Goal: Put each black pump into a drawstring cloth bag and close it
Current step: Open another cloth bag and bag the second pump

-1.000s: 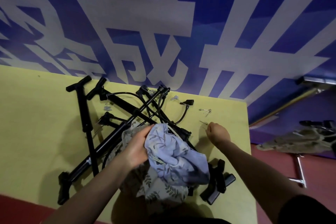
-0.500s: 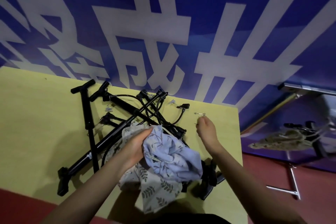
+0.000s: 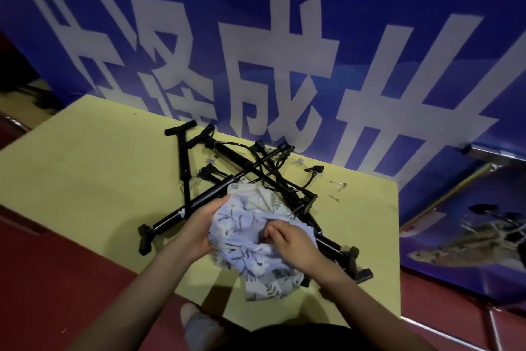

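While hands [image 3: 244, 236] clutch cloth bag [image 3: 250, 239], pumps [image 3: 227, 180] behind

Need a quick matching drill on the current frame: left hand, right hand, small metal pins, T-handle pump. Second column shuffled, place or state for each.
Column 1:
1. left hand
2. right hand
3. small metal pins
4. T-handle pump

Column 2:
A. lying bare on the yellow table, right of the pump pile
B. gripping the left edge of the floral cloth bag
C. lying at the left of the pile, handle toward the blue banner
D. pinching the cloth bag from the right

Pairs: 1-B, 2-D, 3-A, 4-C
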